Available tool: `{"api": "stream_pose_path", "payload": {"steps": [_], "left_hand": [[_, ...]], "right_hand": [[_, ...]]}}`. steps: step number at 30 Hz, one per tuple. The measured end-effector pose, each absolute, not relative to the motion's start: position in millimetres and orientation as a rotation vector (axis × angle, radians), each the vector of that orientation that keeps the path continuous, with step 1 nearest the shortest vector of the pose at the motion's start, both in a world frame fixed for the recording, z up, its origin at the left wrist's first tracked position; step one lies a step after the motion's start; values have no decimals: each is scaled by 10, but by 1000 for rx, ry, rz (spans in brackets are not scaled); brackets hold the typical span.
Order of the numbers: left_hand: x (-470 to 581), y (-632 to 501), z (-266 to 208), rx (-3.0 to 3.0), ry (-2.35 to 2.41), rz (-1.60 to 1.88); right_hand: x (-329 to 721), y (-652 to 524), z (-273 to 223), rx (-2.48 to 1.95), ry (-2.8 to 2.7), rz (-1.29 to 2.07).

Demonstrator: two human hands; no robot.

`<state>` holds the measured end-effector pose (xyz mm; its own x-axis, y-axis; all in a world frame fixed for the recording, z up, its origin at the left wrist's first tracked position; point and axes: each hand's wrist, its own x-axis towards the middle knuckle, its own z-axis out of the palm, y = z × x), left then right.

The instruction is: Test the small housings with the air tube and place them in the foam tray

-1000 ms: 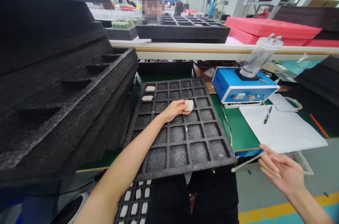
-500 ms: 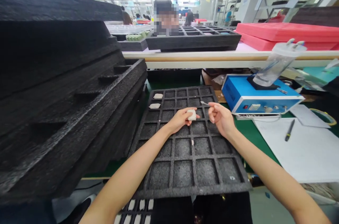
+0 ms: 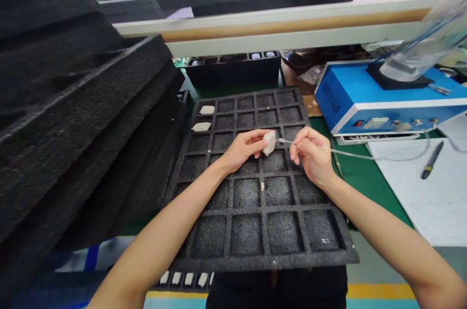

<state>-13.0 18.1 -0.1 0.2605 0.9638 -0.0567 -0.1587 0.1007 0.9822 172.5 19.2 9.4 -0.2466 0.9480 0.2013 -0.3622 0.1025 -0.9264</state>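
My left hand (image 3: 245, 149) pinches a small white plastic housing (image 3: 269, 143) between thumb and fingers, its side turned to the right. My right hand (image 3: 313, 154) is closed on a thin clear tube (image 3: 359, 156). The tube's pale tip (image 3: 282, 140) points left, right beside the housing; whether it touches cannot be made out. Both hands hover above a black foam tray (image 3: 245, 212) with square compartments. Two more white pieces lie at its far left: one housing (image 3: 207, 110) in the corner and another (image 3: 202, 127) below it.
A blue control box (image 3: 386, 97) stands at the right, with a clear cylinder (image 3: 419, 51) on top. Beside it lie white paper (image 3: 394, 187) and a black pen (image 3: 432, 160). Stacked black foam trays (image 3: 91, 129) rise close on the left. A shelf edge (image 3: 255, 41) crosses behind.
My view has tilted down and come closer. The housing in my left hand has turned from its flat face to its side, and the tube tip has come nearer to it.
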Motion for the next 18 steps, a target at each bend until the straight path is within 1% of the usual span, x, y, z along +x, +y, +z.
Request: {"api": "stream_pose_path", "payload": {"steps": [6, 18], "left_hand": [[-152, 176, -15, 1234, 949, 1010], [-157, 181, -1, 1301, 924, 985]], "right_hand": [[1736, 212, 29, -608, -1237, 1375], [1706, 216, 32, -657, -1256, 1358]]}}
